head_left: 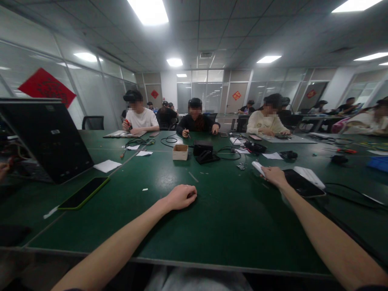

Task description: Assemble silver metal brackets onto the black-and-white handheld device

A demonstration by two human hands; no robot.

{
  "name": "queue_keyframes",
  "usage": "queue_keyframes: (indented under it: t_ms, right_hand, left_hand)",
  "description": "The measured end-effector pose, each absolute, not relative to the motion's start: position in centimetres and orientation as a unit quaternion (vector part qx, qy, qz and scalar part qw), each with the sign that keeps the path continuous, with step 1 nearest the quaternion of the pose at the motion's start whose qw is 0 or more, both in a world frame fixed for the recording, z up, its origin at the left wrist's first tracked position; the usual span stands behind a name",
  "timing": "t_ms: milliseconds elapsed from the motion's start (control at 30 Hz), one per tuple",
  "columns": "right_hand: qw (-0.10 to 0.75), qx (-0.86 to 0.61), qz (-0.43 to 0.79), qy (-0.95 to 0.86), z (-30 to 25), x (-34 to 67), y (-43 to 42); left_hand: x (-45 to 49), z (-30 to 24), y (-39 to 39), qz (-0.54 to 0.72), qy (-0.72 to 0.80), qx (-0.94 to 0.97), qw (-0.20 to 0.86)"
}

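My left hand (181, 197) rests on the green table (212, 218) as a loose fist, with nothing visible in it. Farther right, my right hand (274, 175) is closed around one end of a small white object (257, 167). Just right of that hand lie a black tablet (303, 184) and a white pad (309, 176).
A phone in a green case (84, 193) lies at the left near a tilted black laptop lid (45, 137). A small cardboard box (180, 152), a black device (203, 151), cables and paper scraps sit mid-table. Several people work at the far side.
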State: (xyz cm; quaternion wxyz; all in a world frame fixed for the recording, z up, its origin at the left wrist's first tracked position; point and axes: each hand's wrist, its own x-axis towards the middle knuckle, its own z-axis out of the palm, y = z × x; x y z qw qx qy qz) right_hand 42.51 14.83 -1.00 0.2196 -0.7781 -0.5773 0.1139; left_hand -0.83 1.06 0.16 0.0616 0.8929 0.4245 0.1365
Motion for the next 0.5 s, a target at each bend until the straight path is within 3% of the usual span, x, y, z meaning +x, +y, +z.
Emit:
queue_keyframes:
  t_ms: [200, 500]
  right_hand:
    - [0.224, -0.774, 0.093, -0.585, -1.1, 42.6, 14.8]
    - [0.225, -0.768, -0.037, -0.598, -2.6, 43.3, 15.2]
  left_hand:
    - [-1.0, 0.0, 1.2, 0.138, 0.419, 0.895, 0.065]
    - [-1.0, -0.2, 1.3, 0.146, 0.417, 0.895, 0.059]
